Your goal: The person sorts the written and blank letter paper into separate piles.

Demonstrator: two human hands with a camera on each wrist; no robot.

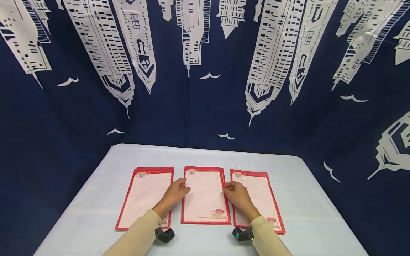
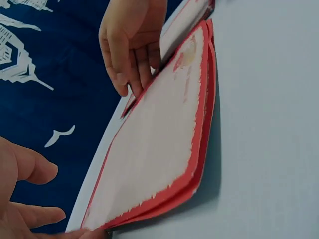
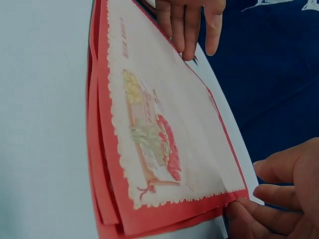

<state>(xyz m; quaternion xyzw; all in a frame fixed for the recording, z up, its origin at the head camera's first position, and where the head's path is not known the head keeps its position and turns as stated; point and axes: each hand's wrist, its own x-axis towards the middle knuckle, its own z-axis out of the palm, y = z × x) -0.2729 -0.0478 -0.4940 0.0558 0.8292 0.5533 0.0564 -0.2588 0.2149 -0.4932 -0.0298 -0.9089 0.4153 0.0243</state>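
Three stacks of red-bordered letter paper lie side by side in the head view. My hands stand on either side of the middle stack of paper [image 1: 205, 199], which has a flower at the top and a small picture at its lower right. The left hand [image 1: 175, 193] touches its left edge, and the right hand [image 1: 237, 195] its right edge. Both wrist views show fingertips against the edges, the fingers mostly straight. Slightly uneven red edges show in the stack [image 3: 164, 124] in the right wrist view. Part of the left stack [image 1: 144, 199] is behind my left forearm.
The right stack of paper [image 1: 256, 199] lies partly under my right hand and forearm. All the stacks rest on a white table [image 1: 96, 206]. A dark blue curtain [image 1: 192, 106] with white building prints hangs behind it. Each wrist carries a black device [image 1: 164, 235].
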